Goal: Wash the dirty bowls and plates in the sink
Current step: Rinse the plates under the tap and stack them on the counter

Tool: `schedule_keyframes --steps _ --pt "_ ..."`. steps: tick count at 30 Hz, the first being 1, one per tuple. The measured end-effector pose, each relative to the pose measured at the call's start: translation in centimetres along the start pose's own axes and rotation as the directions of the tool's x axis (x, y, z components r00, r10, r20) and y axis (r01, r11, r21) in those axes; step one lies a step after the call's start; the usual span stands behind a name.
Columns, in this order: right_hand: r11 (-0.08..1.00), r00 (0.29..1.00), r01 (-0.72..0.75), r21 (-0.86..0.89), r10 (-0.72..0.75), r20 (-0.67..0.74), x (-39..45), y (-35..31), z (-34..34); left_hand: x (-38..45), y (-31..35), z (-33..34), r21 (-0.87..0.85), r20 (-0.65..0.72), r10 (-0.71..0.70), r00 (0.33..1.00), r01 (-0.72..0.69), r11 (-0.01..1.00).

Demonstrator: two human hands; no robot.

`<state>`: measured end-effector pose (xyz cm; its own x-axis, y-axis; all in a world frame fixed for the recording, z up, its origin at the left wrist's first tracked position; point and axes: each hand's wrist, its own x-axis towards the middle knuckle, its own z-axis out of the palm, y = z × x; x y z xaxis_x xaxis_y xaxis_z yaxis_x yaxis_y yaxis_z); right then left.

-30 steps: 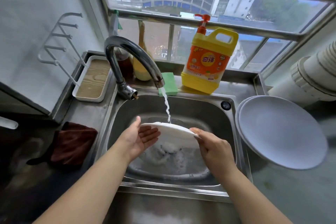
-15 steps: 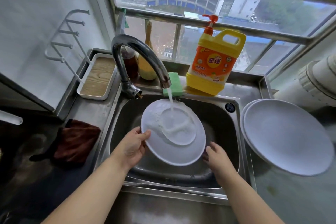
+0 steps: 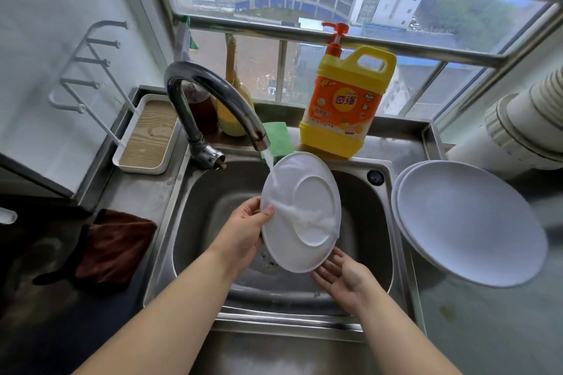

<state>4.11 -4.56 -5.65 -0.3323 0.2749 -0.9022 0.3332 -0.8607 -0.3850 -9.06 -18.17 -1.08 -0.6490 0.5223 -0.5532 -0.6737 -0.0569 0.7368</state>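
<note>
A white plate stands tilted on edge over the steel sink, its underside facing me. Water from the curved tap runs onto the plate's upper left and streams across it. My left hand grips the plate's left rim, thumb on the near face. My right hand lies palm up under the plate's lower right edge with straight fingers, at or just below the rim.
Two white plates are stacked on the counter right of the sink. A yellow detergent jug and a green sponge stand behind the basin. A brown cloth lies at the left, a white tray behind it.
The plate went from flat under the stream to steeply tilted with its underside up. My right hand let go of the rim and dropped below the plate, palm up.
</note>
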Motion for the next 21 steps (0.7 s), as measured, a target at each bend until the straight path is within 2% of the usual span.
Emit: schedule_keyframes --steps 9,21 --pt "0.999 1.000 0.010 0.035 -0.010 0.013 0.9 -0.6 0.0 1.4 1.1 1.1 0.022 0.023 0.090 0.996 -0.091 0.996" --pt "0.997 0.999 -0.027 -0.075 0.029 0.028 2.0 0.9 1.8 0.2 2.5 -4.3 -0.088 -0.144 0.139 0.980 -0.153 0.984"
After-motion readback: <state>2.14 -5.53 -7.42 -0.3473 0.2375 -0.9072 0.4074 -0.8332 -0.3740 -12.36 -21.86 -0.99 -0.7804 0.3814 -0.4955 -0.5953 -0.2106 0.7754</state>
